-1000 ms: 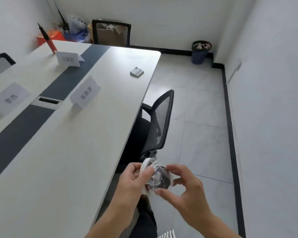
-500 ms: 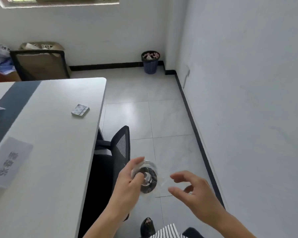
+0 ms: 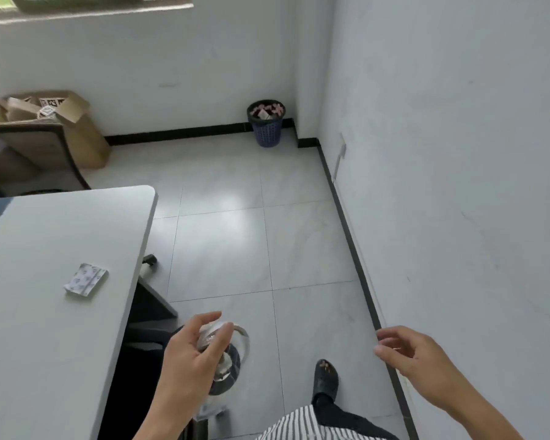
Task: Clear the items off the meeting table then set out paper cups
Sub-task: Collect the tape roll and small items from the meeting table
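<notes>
My left hand (image 3: 191,360) grips a clear plastic cup (image 3: 232,357) with a dark bottom, held over the floor just right of the meeting table (image 3: 45,344). My right hand (image 3: 416,357) hangs apart from it near the right wall, fingers loosely curled and holding nothing. A small patterned packet (image 3: 85,279) lies flat on the white table top near its right edge.
A blue waste bin (image 3: 266,122) with rubbish in it stands in the far corner. A cardboard box (image 3: 61,128) and a black chair (image 3: 29,154) sit beyond the table's end. Tiled floor (image 3: 235,242) runs between table and wall. My foot in a dark slipper (image 3: 325,376) is below.
My right hand let go of the cup and drew away to the right. The view turned right and moved forward along the table; the name cards left the view.
</notes>
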Available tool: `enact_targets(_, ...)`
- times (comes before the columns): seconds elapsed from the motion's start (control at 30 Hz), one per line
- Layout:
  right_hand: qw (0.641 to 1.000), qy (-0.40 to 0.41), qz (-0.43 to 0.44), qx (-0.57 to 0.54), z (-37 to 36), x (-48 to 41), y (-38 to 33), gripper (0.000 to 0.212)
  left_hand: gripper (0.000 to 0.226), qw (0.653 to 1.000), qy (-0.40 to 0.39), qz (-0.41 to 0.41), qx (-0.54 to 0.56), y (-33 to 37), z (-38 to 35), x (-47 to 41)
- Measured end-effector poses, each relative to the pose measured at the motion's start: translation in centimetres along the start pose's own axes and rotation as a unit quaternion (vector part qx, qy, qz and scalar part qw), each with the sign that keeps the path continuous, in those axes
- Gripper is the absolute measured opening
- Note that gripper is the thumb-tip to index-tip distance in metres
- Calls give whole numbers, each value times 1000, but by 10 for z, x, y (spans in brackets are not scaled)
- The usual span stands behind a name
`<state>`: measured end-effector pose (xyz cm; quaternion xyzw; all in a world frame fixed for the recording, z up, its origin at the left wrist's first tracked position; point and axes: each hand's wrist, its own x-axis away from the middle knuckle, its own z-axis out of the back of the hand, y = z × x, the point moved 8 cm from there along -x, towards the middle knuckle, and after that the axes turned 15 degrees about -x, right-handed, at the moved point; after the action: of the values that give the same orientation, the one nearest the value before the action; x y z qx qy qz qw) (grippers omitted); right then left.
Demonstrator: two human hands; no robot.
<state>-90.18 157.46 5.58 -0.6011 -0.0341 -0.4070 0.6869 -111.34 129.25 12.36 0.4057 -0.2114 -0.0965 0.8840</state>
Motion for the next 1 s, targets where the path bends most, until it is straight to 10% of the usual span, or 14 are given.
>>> enact_targets(0.37,945,-170,173,219,-86,-191,-224,30,6,969,201,143,15,-30,69,-76)
enact_targets(0.73,812,-357,199,416,-288,-267,-316,40,8,902,336,256,86,-109,173,-150)
enact_targets(1.0,554,-457,390,577,-485,-247,-368,54,5,831,422,347,105,-138,217,-129)
